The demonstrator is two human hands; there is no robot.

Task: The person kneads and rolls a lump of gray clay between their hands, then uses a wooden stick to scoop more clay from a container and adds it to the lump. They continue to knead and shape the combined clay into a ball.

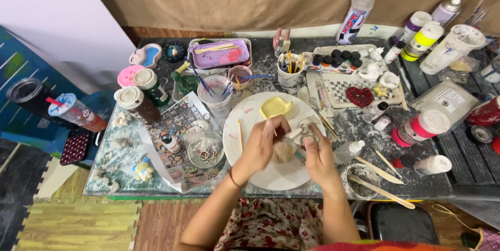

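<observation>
Two hands (pixel 263 144) (pixel 317 157) work one clay lump (pixel 284 151) over one plate (pixel 260 173).

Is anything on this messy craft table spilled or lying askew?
Yes. White powdery smears cover the dark table top right of the white plate. A spray can lies tipped against the brown backdrop, and wooden sticks lie scattered loose by the right hand.

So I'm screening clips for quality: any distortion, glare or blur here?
Head view: wide-angle bending toward the edges; lighting soft and even, no harsh glare on the white plate; left hand and right hand reasonably sharp; the small pale piece they hold is hard to make out.
</observation>
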